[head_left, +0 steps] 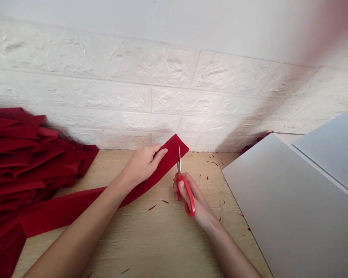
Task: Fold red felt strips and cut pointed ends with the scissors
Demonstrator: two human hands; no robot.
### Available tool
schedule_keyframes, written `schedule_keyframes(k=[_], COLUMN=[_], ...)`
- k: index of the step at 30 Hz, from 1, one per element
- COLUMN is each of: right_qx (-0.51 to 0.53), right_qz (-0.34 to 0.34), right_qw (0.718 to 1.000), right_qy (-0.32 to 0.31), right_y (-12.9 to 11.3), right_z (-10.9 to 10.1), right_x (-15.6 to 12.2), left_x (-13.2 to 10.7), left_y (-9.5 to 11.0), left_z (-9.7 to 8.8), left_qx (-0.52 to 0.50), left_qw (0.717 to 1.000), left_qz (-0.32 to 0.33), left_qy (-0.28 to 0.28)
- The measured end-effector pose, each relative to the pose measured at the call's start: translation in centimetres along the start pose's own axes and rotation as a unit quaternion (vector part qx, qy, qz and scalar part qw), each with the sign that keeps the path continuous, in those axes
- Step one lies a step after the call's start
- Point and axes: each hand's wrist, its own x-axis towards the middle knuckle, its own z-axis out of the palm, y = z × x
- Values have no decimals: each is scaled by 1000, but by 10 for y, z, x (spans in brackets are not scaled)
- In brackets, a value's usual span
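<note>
Nearest, both forearms come in from the near edge of the bench (pixel 168 239). R hand (pixel 195 200) sits mid-bench w/ fingers closed through the red loops of the scissors (pixel 183 184); blades point away toward the wall (pixel 162 100), nearly together as far as I can tell, tips just at the strip's end. L hand (pixel 142 164) is a bit farther and to the left, fingers flat and pressed down on the red strip (pixel 110 195), thumb side hidden.

Key relation — the strip's long axis runs diagonally from the near-left, under the L arm, up to its free end at the far middle, just short of the wall. That end lies right beside and left of the blades, so the scissors meet it almost crosswise. R hand is the nearer one to the cut end; L hand pins it just behind.

Far left: heap of red cloth (pixel 26 162) against the wall, spilling to the left edge. Right side: grey boards (pixel 292 216). Small red snippets (pixel 211 164) scattered btw scissors and boards.

No brands, labels or writing readable anywhere.
</note>
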Motion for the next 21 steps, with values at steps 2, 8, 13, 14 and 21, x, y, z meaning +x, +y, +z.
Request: schedule_keyframes(k=[2,8,13,14,21], right_qx=[-2,-7,-13,-15,-16], right_qz=[-3,-14,-18,-16,-9], right_qw=[1000,1000,1000,1000,1000], right_qy=[5,10,10,10,4], right_y=[-1,2,5,5,3], right_z=[0,0,0,0,1], right_x=[0,2,3,3,3], left_x=[0,-1,0,0,1], left_y=[0,0,-1,-1,0], left_z=[0,0,-1,-1,0], left_qx=[-2,-1,1,0,2], left_qw=[1000,1000,1000,1000,1000], left_qz=[-2,-2,3,5,8], left_qy=[-1,-1,-1,0,4])
